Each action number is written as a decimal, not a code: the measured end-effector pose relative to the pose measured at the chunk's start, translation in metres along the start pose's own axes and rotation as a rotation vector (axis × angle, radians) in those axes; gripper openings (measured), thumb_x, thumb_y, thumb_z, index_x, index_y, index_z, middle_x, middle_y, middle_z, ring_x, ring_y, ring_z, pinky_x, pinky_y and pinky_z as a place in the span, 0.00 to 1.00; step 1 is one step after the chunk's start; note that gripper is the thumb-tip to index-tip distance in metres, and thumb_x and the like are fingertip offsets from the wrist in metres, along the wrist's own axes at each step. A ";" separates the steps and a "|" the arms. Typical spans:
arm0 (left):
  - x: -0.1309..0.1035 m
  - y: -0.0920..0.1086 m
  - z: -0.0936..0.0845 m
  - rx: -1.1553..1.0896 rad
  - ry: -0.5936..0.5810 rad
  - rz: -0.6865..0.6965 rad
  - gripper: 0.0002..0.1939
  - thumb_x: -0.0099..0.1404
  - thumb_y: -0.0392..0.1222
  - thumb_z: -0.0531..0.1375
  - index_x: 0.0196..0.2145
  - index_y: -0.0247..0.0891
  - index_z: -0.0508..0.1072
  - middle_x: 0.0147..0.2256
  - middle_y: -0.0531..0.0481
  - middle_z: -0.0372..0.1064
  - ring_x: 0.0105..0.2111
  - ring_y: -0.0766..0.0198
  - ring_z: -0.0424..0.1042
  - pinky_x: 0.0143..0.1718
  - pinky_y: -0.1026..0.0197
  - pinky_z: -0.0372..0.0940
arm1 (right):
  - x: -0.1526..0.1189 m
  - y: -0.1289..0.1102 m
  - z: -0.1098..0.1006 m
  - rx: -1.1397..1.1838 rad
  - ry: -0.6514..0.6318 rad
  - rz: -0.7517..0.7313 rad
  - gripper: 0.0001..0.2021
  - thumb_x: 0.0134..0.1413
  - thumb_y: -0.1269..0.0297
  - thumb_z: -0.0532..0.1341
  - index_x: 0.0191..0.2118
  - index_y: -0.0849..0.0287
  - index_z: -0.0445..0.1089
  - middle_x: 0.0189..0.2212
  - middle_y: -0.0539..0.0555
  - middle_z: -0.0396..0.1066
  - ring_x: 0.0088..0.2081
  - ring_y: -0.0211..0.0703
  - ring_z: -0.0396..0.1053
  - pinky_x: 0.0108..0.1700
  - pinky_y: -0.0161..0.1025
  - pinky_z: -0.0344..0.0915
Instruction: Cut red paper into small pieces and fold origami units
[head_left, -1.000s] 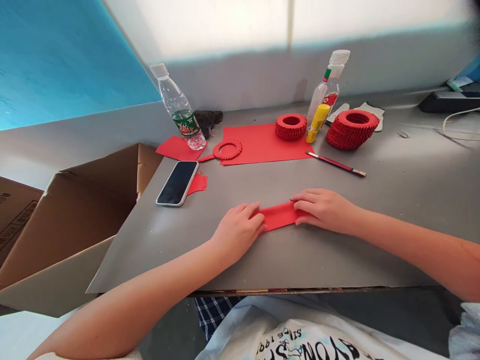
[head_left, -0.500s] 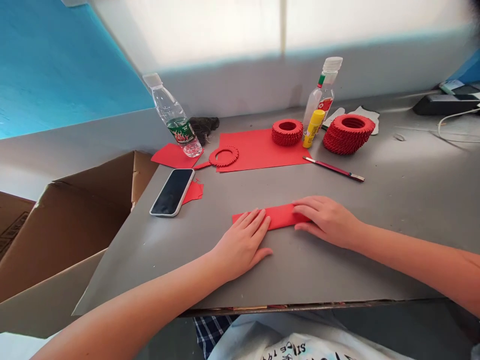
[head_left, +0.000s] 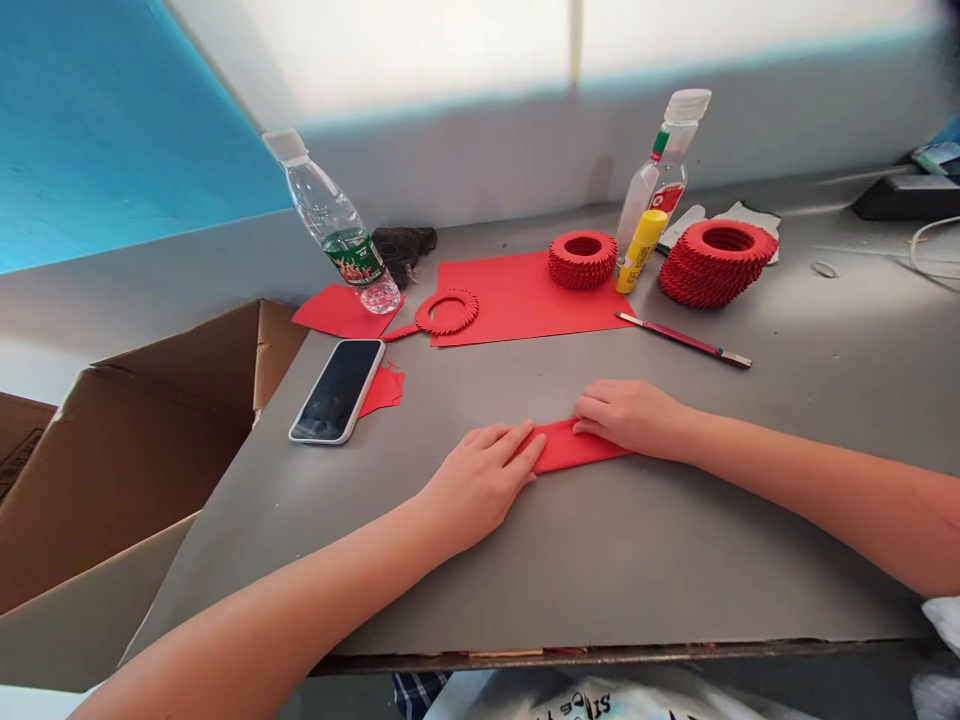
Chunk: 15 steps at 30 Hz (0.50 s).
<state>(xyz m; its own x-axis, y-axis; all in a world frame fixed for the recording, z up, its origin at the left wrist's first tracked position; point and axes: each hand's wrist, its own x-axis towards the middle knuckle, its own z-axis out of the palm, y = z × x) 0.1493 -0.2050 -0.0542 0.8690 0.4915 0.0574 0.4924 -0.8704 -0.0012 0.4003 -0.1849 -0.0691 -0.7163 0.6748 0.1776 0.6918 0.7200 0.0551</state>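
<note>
A folded strip of red paper (head_left: pixel 566 448) lies on the grey table in front of me. My left hand (head_left: pixel 484 475) rests on its left end with the fingers stretched out over the paper, which they partly hide. At the strip's right part, my right hand (head_left: pixel 626 415) has its fingers curled and pressed together on the upper edge. Beyond the hands, a larger red paper sheet (head_left: pixel 499 300) is spread on the table, with a flat red paper ring (head_left: pixel 471 312) overlapping its left edge.
Two thick red rings of folded paper (head_left: pixel 566 268) (head_left: pixel 705 275) stand at the back near a yellow glue stick (head_left: pixel 641 252) and clear bottles. A utility knife (head_left: pixel 686 340) lies before them. Left are a phone (head_left: pixel 337 392), a water bottle (head_left: pixel 351 255) and an open cardboard box (head_left: pixel 150 440).
My right hand's fingers have curled in and shifted slightly left along the strip's upper edge. My left thumb has drawn in toward the fingers. The camera view has shifted slightly.
</note>
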 end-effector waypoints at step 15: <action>0.014 0.009 -0.002 -0.179 -0.089 0.186 0.41 0.58 0.67 0.40 0.61 0.38 0.45 0.62 0.40 0.37 0.61 0.46 0.37 0.57 0.42 0.37 | -0.001 0.008 0.006 0.063 -0.123 -0.050 0.09 0.58 0.67 0.49 0.30 0.61 0.62 0.24 0.51 0.63 0.24 0.35 0.57 0.25 0.33 0.46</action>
<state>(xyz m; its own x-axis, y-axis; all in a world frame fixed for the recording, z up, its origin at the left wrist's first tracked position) 0.1660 -0.2055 -0.0509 0.9484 0.3169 -0.0148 0.3145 -0.9332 0.1738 0.4057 -0.1792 -0.0745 -0.7579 0.6502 0.0544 0.6511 0.7590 -0.0014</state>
